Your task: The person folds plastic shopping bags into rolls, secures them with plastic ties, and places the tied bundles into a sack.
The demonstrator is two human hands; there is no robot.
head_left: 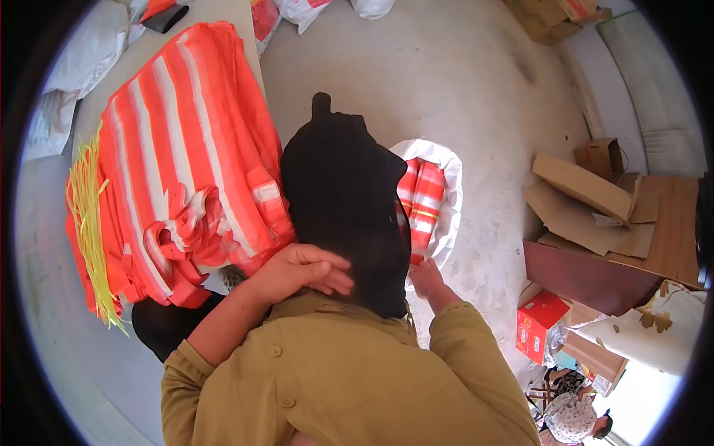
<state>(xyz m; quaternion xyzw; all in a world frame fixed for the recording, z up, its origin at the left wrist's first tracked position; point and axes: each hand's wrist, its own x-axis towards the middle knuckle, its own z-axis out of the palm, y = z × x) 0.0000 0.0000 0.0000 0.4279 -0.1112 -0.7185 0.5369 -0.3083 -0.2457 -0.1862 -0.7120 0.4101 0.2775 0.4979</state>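
My left hand [309, 269] rests over my lap, at the edge of the black cloth [342, 201] that covers my legs. It holds nothing, and its fingers are loosely apart. On my right, a white sack [455, 175] stands open with several red-and-white striped cloth rolls [427, 195] inside. My right hand [427, 281] is at the sack's near edge, its fingers closed against the red near end of a roll; the fingertips are partly hidden. To my left lies a thick stack of red-and-white striped cloth [175, 126], with loose red-and-white straps [182, 230] on its near part.
Yellow strips [89, 223] hang over the stack's left side. Flattened cardboard [580, 215] lies on a brown table [669, 223] at right, with a red box [541, 325] beside it. A person [571, 416] is at lower right. White bags [301, 11] lie at the far side.
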